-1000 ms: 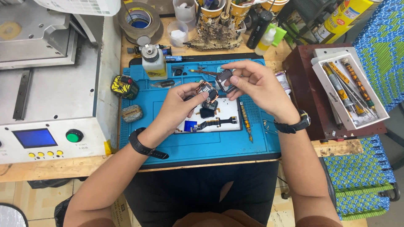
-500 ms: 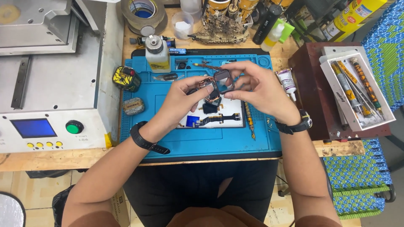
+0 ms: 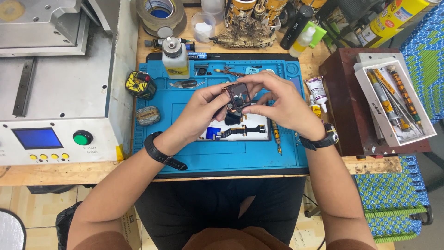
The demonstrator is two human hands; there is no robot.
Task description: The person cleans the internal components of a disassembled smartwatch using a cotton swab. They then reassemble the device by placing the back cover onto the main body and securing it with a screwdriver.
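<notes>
Hands meet over the middle of the blue silicone work mat (image 3: 222,153), and between them sits a small dark square frame-like part with a reddish rim (image 3: 239,96) — lifted clear of the mat, held up over its far half. The left hand (image 3: 203,113) has its fingers curled shut around the part's left edge and underside, while the right hand (image 3: 277,99) pinches the right and near edge with thumb and forefinger, the rest of its fingers arched over the top. Just below on the mat lies a white rectangular panel with black ribbon cables and small blue and copper bits (image 3: 238,132), so the piece looks opened up, with loose components not yet back together; by my reading the work is somewhere mid-way. A slim orange-handled screwdriver (image 3: 276,136) lies untouched just right of the panel. At the far left of the mat, a clear pump bottle with a yellow label (image 3: 175,58) stands upright — well apart from both hands.
</notes>
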